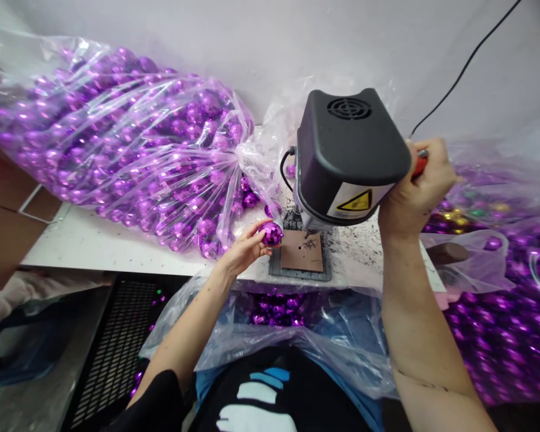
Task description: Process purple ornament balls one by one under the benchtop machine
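Note:
In my left hand (245, 249) I hold a shiny purple mirrored ball (271, 234) between thumb and fingers, just left of a brown board (297, 252) with a small dark hole in it. The board lies on the dark base (276, 267) of a bench drill press (351, 150), whose black motor housing carries a yellow warning label. My right hand (416, 186) is wrapped round a red-ended handle (420, 163) on the drill's right side. Under the housing, the drill's tip is mostly hidden. Dark shavings are scattered around the base.
A big tied clear bag (130, 144) of purple balls fills the table's left. More purple balls (513, 324) lie in plastic at the right. Over my lap, an open plastic bag (342, 354) holds several balls. A black cable (463, 69) runs up the wall. A black crate (110, 348) stands below left.

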Demonstrator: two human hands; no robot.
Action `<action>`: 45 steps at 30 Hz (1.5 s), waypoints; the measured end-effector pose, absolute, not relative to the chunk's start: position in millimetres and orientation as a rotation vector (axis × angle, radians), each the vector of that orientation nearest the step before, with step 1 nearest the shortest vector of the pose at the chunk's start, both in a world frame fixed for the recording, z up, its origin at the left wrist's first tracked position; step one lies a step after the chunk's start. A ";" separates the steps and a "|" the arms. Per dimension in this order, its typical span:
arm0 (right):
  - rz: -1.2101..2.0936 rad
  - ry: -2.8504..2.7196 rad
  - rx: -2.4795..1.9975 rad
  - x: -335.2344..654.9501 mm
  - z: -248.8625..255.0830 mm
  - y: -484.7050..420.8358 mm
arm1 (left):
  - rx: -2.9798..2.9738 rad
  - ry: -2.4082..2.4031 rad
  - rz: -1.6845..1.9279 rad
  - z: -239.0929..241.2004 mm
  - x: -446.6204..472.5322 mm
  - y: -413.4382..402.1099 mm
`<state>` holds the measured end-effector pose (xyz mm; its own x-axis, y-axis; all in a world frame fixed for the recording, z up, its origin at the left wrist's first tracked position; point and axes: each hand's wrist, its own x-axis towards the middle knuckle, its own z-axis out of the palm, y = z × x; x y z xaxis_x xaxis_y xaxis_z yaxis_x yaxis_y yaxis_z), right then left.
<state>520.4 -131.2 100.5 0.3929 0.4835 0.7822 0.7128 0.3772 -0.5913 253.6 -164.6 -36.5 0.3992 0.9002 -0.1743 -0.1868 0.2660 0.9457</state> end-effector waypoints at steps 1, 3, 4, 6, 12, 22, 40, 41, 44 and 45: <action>-0.207 -1.252 -1.263 520.2 101.3 -131.8 | 1.009 0.845 0.858 -39.5 258.6 -166.5; -0.193 -1.268 -1.279 519.7 103.0 -133.5 | 1.013 0.872 0.849 -47.4 269.7 -167.8; -0.185 -1.274 -1.288 519.5 103.8 -134.4 | 1.048 0.910 0.855 -51.7 275.6 -167.8; -0.168 -1.280 -1.290 519.4 104.6 -135.5 | 1.179 1.013 0.895 -59.5 287.3 -167.6; -0.172 -1.277 -1.264 519.4 103.6 -134.8 | 1.649 1.201 0.942 -70.1 313.3 -169.7; -0.153 -1.271 -1.246 519.0 103.3 -134.7 | 2.182 1.302 0.788 -62.4 334.6 -171.7; -0.478 -1.187 -1.056 510.7 39.6 -193.5 | 2.130 1.266 0.845 -85.8 340.5 -170.3; -0.463 -1.188 -1.039 510.9 30.6 -196.3 | 2.130 1.259 0.852 -86.3 340.6 -170.4; -0.420 -1.212 -0.992 512.0 12.0 -199.2 | 2.127 1.252 0.873 -87.6 341.1 -170.8; -0.412 -1.220 -0.980 512.3 8.5 -199.1 | 2.128 1.258 0.873 -87.8 341.3 -171.0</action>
